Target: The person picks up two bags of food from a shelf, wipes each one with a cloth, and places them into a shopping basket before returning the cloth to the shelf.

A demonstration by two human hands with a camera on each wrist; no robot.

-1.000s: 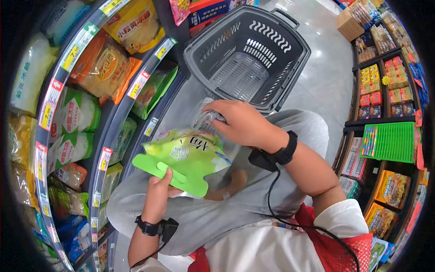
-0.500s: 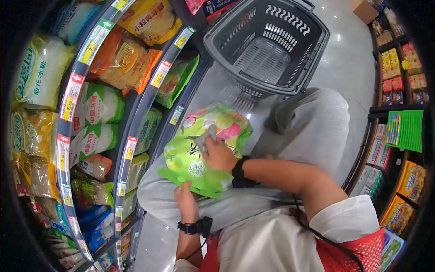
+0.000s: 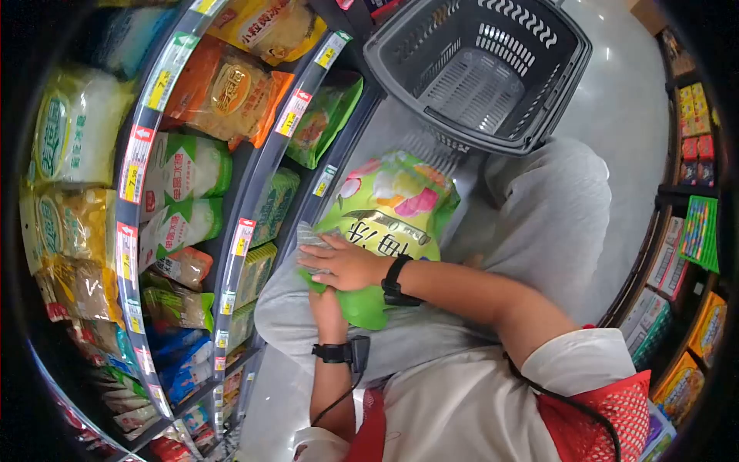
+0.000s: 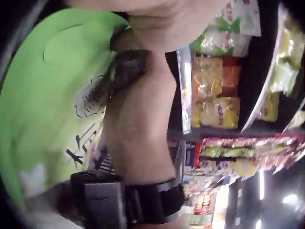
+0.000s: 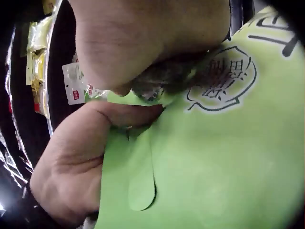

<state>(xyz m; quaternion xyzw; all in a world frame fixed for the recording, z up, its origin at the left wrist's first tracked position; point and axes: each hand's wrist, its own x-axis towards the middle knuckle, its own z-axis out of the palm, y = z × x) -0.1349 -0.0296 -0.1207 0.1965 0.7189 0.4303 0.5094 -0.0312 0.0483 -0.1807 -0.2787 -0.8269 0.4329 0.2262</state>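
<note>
Right hand (image 3: 350, 264) moved from bag (image 3: 408, 212) centre to handle (image 3: 363, 309), spread over grey cloth (image 5: 151, 90); left hand (image 3: 328, 312) pinches bag's edge. Bag across lap (image 3: 539, 181): hard rubbing might tug it loose.

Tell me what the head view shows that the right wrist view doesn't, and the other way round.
Only the head view: the shopping basket and the person's grey trousers.

Only the right wrist view: the tongue-shaped cut flap and the emblem printed on the bag.

Both: the green bag, the left hand gripping its edge, the right hand over it, and shelved packets.
</note>
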